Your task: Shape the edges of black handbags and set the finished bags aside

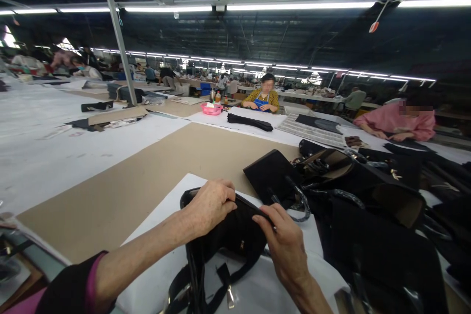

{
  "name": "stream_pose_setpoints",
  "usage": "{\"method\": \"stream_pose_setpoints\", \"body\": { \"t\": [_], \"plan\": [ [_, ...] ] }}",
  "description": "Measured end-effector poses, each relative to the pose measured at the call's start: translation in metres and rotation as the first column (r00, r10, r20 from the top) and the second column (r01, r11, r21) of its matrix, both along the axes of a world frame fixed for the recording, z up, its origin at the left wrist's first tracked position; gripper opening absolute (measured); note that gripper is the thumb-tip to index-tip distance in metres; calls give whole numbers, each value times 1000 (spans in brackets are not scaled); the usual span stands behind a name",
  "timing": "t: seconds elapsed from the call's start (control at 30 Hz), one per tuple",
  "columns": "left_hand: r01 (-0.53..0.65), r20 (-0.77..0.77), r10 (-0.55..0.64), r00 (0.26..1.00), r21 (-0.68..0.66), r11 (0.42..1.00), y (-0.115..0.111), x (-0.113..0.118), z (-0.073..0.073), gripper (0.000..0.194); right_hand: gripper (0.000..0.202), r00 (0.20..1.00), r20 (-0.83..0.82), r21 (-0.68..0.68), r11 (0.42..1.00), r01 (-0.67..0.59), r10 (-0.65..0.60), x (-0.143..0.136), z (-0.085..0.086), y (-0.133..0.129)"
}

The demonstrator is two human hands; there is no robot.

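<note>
Pinching black bag, rim slanting down rightward

Up on the head, looking ahead and down, near left hand and right hand, across the table.

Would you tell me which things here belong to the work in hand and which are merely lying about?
In the work:
- black bag, its edge held by the left hand and right hand
- white sheet beneath it
- perhaps the heaped black bags, which look similar

Seemingly just lying about:
- pink basket
- black strips
</note>
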State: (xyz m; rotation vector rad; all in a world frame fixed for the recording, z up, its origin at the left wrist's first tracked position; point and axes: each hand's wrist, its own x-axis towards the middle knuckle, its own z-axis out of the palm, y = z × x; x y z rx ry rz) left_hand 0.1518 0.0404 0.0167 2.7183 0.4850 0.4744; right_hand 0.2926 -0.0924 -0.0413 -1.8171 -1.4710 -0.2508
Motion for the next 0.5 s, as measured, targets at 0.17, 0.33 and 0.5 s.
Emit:
{"method": "stream_pose_setpoints", "body": {
  "t": [0.17, 0.33, 0.5],
  "plan": [
    [-51, -64, 52, 997, 15, 999, -3, 2, 7, 21, 18, 991, -127, 8, 999, -42, 43, 2, 7, 3],
    [-70, -44, 70, 997, 10, 997, -1, 0, 7, 22, 18, 978, -196, 15, 998, -69, 70, 1, 11, 4],
    [-118, -62, 117, 991, -3, 993, 0, 3, 4, 15, 18, 976, -206, -6, 998, -69, 67, 2, 11, 7]
  ]
}}
